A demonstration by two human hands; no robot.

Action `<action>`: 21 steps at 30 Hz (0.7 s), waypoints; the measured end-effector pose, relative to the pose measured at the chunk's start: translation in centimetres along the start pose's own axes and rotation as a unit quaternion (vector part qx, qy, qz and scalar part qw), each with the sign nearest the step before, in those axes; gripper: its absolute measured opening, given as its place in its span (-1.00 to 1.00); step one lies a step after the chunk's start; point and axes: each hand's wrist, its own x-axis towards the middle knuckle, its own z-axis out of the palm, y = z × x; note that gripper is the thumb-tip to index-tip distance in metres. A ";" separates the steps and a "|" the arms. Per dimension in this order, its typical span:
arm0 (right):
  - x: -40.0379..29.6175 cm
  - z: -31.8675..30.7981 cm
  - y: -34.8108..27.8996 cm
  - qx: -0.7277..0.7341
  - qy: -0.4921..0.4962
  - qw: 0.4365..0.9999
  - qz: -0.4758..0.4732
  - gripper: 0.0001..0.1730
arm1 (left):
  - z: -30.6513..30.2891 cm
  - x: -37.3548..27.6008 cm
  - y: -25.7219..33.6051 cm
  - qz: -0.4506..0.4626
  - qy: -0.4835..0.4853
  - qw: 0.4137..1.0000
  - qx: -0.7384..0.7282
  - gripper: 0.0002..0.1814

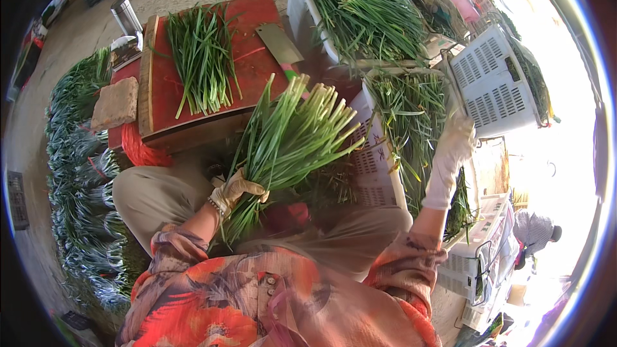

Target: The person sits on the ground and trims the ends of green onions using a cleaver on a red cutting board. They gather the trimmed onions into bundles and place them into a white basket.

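Note:
My gloved left hand grips a large bunch of green garlic chives by the leafy end, with the pale cut ends pointing up and right. My right hand, in a blurred white glove, is raised over the right side of a white plastic crate of loose greens; whether its fingers hold anything cannot be told. A smaller pile of chives lies on the red board in front of me. A cleaver with a pink and green handle rests at the board's right edge.
Red plastic twine hangs below a brick left of the board, near a steel flask. Tied bundles of greens line the floor at left. A heaped crate and a tilted white crate stand at right. Another person bends farther off.

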 end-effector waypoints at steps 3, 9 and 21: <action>-6.8 2.7 -0.4 0.029 -0.393 0.902 -0.176 -0.57 | 0.5 0.3 0.7 0.041 0.009 0.999 0.008 -0.60; -3.3 -11.0 -10.4 0.577 -0.301 0.759 -0.011 -0.82 | 2.1 0.1 1.1 0.061 0.085 0.994 0.015 -0.50; -4.3 -8.4 -17.4 0.729 -0.503 0.454 0.097 -0.81 | 2.6 -0.4 1.3 0.068 0.073 0.995 0.012 -0.55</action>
